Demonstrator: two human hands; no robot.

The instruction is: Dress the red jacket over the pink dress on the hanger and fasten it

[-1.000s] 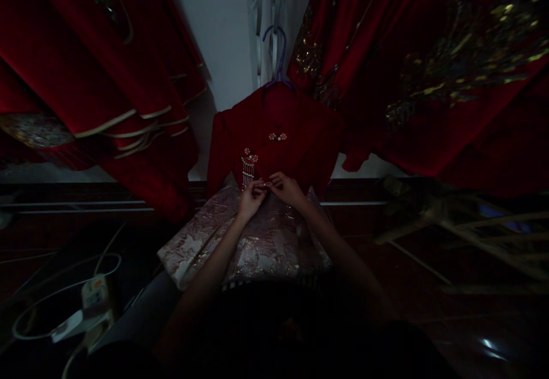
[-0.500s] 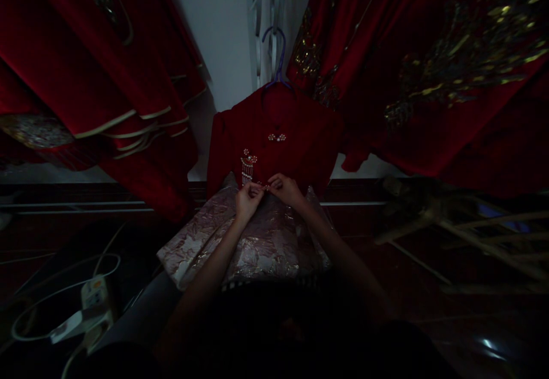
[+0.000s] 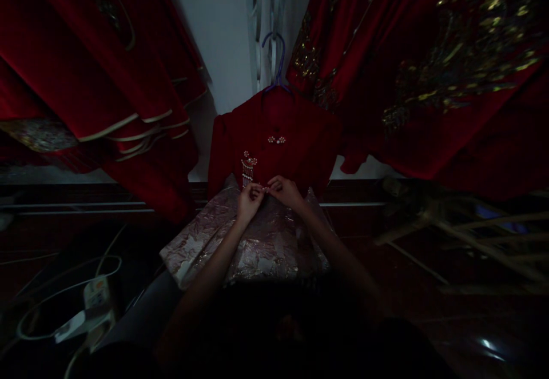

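A red jacket (image 3: 300, 150) hangs on a purple hanger (image 3: 280, 62) straight ahead. At its chest is a beaded frog button (image 3: 277, 140), and a beaded tassel ornament (image 3: 248, 167) sits lower on its left side. My left hand (image 3: 249, 202) and my right hand (image 3: 283, 191) meet at the jacket's lower front, fingers pinched on a small beaded frog button (image 3: 265, 188) between them. The fingertips hide much of it. Below them, a pale pink metallic brocade skirt (image 3: 257, 242) spreads out over my lap.
Red garments (image 3: 77, 70) hang at the left, and red garments with gold sequins (image 3: 472, 64) at the right. A power strip (image 3: 96, 296) with white cables lies at the lower left. A wooden-looking frame (image 3: 433, 219) stands at the right, in dim light.
Both hands stay at the same spot with their fingers still pinched. The whole view has shifted very slightly, and the hands appear a little lower.
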